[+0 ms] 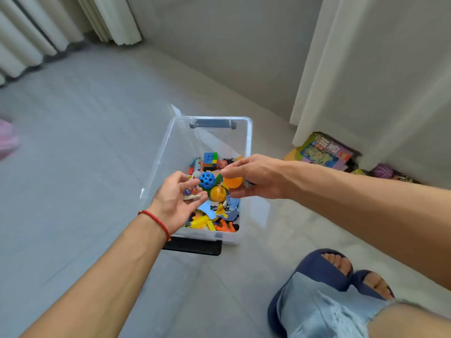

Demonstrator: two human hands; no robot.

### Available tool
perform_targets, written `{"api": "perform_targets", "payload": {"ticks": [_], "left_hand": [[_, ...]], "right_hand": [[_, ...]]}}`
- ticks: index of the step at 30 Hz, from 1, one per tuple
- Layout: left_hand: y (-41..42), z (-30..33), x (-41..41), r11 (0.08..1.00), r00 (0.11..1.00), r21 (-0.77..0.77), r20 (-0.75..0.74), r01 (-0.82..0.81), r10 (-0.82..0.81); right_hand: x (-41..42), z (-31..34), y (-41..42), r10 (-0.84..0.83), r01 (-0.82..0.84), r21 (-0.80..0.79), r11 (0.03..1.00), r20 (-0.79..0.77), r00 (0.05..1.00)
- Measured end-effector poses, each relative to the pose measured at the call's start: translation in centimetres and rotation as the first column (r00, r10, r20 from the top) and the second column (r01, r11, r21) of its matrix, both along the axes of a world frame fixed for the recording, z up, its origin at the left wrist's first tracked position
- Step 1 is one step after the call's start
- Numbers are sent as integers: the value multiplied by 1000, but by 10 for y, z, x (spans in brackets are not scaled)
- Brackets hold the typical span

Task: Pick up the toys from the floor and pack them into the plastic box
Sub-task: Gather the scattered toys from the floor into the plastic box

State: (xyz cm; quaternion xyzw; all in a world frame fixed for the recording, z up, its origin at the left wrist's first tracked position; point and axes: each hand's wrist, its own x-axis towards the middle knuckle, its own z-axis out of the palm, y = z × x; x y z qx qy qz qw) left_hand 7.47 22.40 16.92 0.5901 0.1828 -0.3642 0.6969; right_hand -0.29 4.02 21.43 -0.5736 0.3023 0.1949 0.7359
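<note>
Both hands hang over the clear plastic box (246,132) to drop toys in. The left hand (175,201) cups small marbles (190,191); the right hand (253,176) grips a smooth orange ball (233,182).

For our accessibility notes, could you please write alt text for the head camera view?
Two bare hands hover over a clear plastic box half full of colourful toys on a grey floor: the left hand holds several small toys in loosely curled fingers, and the right hand holds an orange ball. A blue holed ball is between them.
</note>
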Motion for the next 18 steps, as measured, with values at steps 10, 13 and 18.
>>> {"api": "perform_targets", "payload": {"ticks": [10, 13, 18], "left_hand": [[-56, 21, 7, 995, 992, -84, 115, 62, -52], [-80, 20, 1, 995, 975, 59, 203, 79, -90], [-117, 7, -24, 973, 910, 175, 359, 151, -206]], "right_hand": [[35, -2, -37, -395, 398, -73, 914, 59, 917], [11, 4, -57, -335, 340, -120, 933, 58, 940], [-61, -3, -118, -240, 230, -259, 938, -9, 971]]}}
